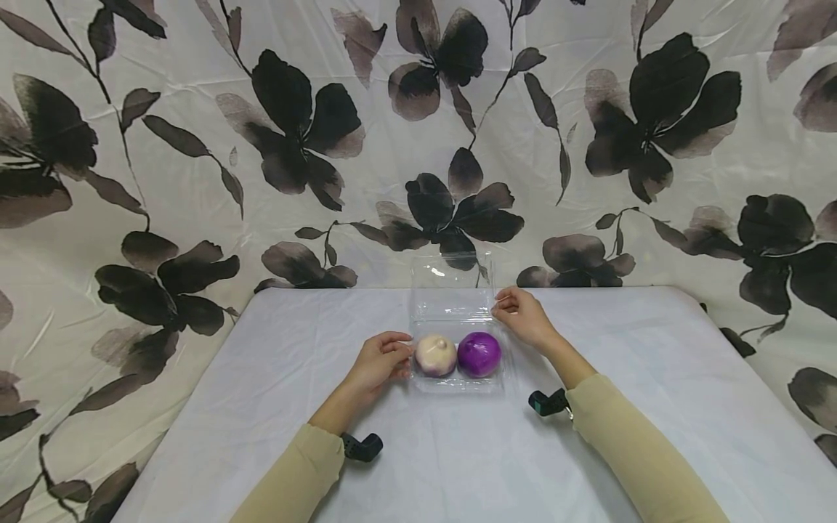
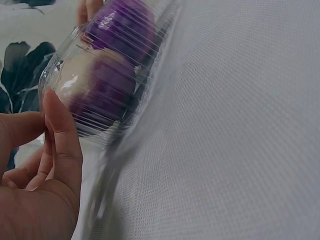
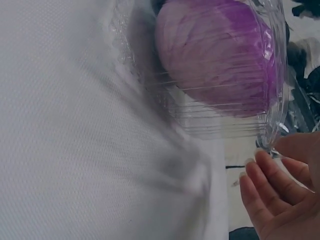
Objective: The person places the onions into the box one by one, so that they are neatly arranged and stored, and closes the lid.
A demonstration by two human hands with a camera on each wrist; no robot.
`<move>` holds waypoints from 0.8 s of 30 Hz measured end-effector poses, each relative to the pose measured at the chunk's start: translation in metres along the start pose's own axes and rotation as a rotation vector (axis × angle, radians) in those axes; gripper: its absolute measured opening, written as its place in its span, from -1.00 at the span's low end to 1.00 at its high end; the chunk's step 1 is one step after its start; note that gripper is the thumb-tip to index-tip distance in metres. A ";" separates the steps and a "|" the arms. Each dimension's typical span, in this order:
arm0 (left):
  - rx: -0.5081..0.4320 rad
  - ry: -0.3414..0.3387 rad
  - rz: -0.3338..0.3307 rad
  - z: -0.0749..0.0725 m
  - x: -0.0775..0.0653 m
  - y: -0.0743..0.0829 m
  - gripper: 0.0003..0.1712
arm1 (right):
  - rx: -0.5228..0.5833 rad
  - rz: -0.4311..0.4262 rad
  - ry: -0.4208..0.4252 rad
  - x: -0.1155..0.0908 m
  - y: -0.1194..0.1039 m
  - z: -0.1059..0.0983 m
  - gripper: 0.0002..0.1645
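Your left hand (image 1: 381, 360) pinches the left rim of the box (image 1: 458, 388); your right hand (image 1: 525, 319) pinches its far right corner, nearer to the open lid (image 1: 451, 298) behind the box. Inside the box, the pale bulb (image 1: 435, 355) sits left, the purple bulb (image 1: 479, 354) right.

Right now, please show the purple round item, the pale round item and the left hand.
Purple round item (image 1: 479, 355), head view: its middle.
Pale round item (image 1: 435, 356), head view: its middle.
Left hand (image 1: 379, 362), head view: its back.
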State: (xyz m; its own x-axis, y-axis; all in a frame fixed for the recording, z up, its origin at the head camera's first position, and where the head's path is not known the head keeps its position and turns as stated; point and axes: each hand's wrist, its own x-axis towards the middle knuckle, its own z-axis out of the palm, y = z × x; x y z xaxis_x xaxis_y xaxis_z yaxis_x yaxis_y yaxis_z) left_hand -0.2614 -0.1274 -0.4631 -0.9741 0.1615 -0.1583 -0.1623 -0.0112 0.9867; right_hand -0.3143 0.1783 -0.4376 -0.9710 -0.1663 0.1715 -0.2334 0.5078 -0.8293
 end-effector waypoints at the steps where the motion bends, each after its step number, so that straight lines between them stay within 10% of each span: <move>1: 0.000 0.003 -0.002 0.000 0.000 0.000 -0.63 | -0.004 -0.004 0.004 0.000 -0.001 0.000 -0.63; 24: 0.008 0.020 -0.017 0.000 0.000 -0.002 -0.67 | 0.004 -0.120 0.071 -0.010 0.000 0.000 -0.82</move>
State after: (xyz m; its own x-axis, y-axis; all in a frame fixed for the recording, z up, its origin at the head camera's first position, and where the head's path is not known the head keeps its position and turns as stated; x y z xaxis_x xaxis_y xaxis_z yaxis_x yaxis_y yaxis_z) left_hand -0.2614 -0.1270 -0.4654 -0.9741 0.1423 -0.1757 -0.1777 -0.0009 0.9841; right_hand -0.3050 0.1801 -0.4389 -0.9372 -0.1652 0.3073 -0.3485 0.4840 -0.8027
